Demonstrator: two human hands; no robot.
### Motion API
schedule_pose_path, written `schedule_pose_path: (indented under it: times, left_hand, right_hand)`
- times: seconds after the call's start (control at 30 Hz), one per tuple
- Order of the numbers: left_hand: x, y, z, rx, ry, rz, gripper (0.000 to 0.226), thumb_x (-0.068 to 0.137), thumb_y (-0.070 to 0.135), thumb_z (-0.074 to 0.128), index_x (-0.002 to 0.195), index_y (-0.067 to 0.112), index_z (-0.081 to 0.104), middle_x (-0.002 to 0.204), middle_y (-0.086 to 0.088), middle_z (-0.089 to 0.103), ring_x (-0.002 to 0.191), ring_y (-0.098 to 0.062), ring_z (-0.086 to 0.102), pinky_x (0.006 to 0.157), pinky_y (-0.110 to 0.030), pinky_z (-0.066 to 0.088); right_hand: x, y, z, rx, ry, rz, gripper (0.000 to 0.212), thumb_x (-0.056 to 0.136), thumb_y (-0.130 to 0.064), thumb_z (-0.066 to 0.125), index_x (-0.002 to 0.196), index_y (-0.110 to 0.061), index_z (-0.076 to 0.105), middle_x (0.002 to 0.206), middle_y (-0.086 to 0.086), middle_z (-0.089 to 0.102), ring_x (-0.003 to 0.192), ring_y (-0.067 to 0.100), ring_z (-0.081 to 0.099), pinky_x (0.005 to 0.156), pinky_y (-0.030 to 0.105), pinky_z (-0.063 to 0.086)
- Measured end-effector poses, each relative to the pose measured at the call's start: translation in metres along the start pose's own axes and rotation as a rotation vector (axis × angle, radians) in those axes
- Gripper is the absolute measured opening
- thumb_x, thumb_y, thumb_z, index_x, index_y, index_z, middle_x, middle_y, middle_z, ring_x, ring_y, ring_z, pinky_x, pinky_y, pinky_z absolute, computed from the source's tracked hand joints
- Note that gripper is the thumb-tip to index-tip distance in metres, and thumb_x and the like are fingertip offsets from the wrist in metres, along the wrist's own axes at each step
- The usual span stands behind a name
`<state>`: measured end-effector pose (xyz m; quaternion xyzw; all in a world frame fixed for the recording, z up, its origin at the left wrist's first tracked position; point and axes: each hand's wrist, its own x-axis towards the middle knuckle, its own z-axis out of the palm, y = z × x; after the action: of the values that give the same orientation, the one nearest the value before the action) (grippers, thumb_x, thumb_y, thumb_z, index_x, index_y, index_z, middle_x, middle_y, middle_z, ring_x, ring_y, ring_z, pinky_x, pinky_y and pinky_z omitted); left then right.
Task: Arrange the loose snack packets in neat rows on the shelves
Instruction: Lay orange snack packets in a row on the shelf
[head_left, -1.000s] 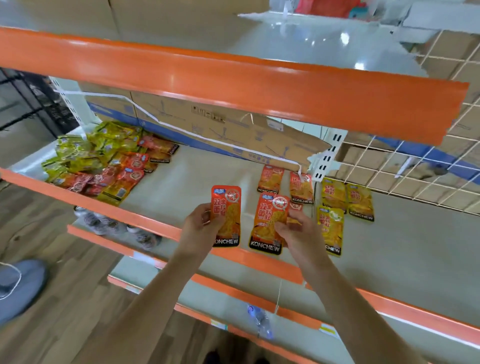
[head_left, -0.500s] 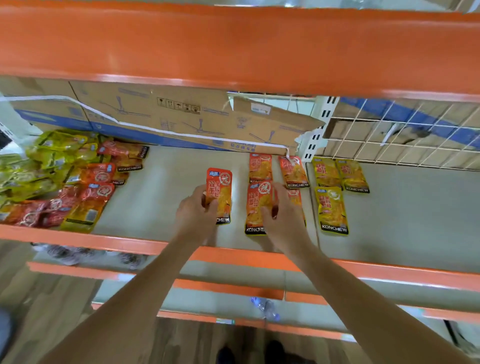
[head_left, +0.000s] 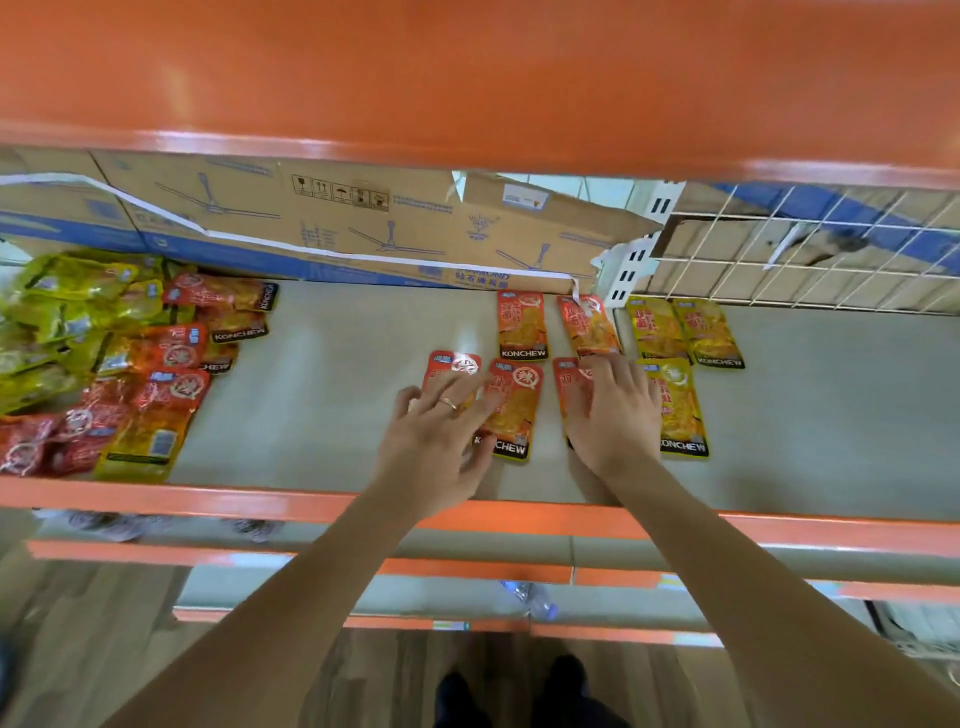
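Lifted packets now lie flat on the shelf (head_left: 337, 374), in the near row right of the loose pile (head_left: 104, 364), left hand (head_left: 436, 436) and right hand (head_left: 613, 415) both released, fingers spread straight, pressing the leftmost red packet (head_left: 454, 364) and the third red packet (head_left: 563, 384); sliding palms could skew neighbours.

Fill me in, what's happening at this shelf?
A person is laying snack packets flat in rows on the grey shelf. The left hand presses the front row's leftmost orange packet. The right hand presses the third orange packet, beside a yellow packet. The back row holds two orange and two yellow. A loose pile sits unsorted at far left.
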<state>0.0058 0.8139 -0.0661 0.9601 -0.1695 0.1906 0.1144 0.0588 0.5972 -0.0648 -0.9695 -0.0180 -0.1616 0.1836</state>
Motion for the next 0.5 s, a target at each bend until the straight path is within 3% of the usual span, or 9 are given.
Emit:
schedule_pose_path:
  times: [0.17,0.33,0.5]
  left_hand:
    - [0.0023,-0.0018,0.0097,-0.014,-0.079,0.098,0.034,0.091,0.043,0.051,0.118,0.034,0.069,0.134,0.01,0.061,0.127,-0.024,0.053,0.098,-0.048,0.037]
    - [0.002,-0.0011,0.0095,-0.018,-0.128,0.091,0.037,0.093,0.048,0.045,0.121,0.038,0.068,0.136,0.012,0.059,0.125,-0.024,0.051,0.098,-0.045,0.032]
    - [0.002,-0.0016,0.008,-0.02,-0.158,0.081,0.04,0.094,0.049,0.043,0.123,0.038,0.066,0.138,0.013,0.057,0.126,-0.025,0.049,0.098,-0.047,0.034]
  right_hand:
    - [0.0047,0.0072,0.006,-0.059,-0.075,0.097,0.046,0.098,-0.04,0.049,0.134,-0.012,0.053,0.149,0.004,0.046,0.141,0.027,0.032,0.117,0.047,0.02]
    - [0.0028,0.0062,0.0079,-0.092,-0.188,0.009,0.051,0.099,-0.035,0.036,0.147,-0.019,0.046,0.157,-0.002,0.037,0.146,0.02,0.027,0.116,0.054,0.018]
    - [0.0014,0.0041,0.007,-0.157,-0.245,-0.083,0.076,0.084,-0.044,0.009,0.15,-0.025,0.04,0.157,-0.01,0.037,0.145,0.016,0.027,0.111,0.056,0.02]
